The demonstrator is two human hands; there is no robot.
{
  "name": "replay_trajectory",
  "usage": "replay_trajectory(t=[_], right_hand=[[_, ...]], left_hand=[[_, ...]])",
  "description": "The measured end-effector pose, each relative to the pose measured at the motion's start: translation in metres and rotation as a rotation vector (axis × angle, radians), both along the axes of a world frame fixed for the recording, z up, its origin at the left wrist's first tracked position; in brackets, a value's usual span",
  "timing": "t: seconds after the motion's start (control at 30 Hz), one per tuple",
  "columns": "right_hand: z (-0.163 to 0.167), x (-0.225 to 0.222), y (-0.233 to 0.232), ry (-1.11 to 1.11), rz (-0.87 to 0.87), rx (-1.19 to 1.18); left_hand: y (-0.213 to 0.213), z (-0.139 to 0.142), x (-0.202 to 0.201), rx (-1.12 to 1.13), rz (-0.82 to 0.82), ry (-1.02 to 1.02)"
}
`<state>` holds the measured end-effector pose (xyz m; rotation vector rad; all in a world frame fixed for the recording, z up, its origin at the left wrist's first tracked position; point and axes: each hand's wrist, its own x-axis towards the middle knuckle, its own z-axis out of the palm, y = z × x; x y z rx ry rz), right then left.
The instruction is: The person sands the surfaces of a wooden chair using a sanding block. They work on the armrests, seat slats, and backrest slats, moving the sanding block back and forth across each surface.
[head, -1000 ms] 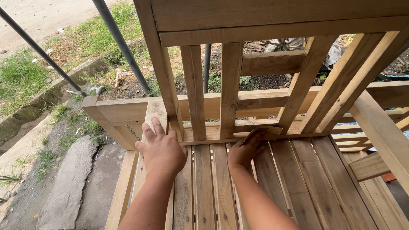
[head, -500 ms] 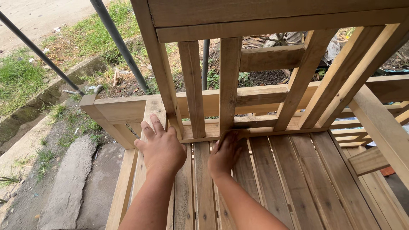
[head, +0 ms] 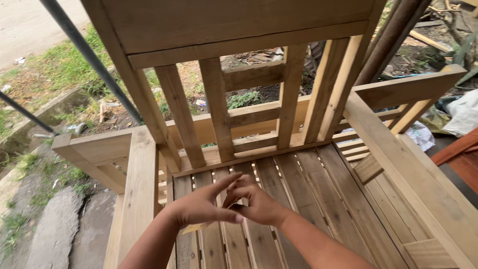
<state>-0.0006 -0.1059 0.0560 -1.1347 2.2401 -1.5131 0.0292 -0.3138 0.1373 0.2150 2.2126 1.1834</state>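
An unpainted wooden chair fills the view, with a slatted seat (head: 318, 199), a slatted backrest (head: 219, 104) and two flat armrests. My left hand (head: 201, 206) and my right hand (head: 261, 204) meet above the front middle of the seat. Their fingers close together on a small tan sheet (head: 195, 228), which looks like sandpaper. One corner of it sticks out below my left hand; the rest is hidden between the fingers. Neither hand touches the seat slats.
The left armrest (head: 142, 174) and the right armrest (head: 418, 174) flank the seat. Dark metal poles (head: 89, 55) slant behind the chair at the left. Grass, dirt and concrete lie beyond. A white bag (head: 465, 112) and scrap sit at the right.
Both hands have left the seat slats at the foot of the backrest, drawn back toward me and come together on the tan sheet. The view has shifted, showing more of the right armrest.
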Motion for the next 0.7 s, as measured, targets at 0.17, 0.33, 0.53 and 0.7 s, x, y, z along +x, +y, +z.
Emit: replay_trajectory(t=[0.17, 0.33, 0.53, 0.7], right_hand=[[0.000, -0.002, 0.050, -0.130, 0.017, -0.150], [-0.035, -0.011, 0.063, -0.038, -0.134, -0.014], [-0.056, -0.046, 0.049, 0.175, -0.572, 0.162], [-0.062, -0.066, 0.004, 0.241, -0.758, 0.627]], left_hand=[[0.038, -0.014, 0.003, 0.405, -0.174, -0.195], [0.030, -0.029, -0.018, -0.281, -0.093, -0.083], [0.012, -0.058, -0.053, -0.630, -0.050, 0.901], [0.046, -0.107, -0.080, -0.976, -0.094, 1.275]])
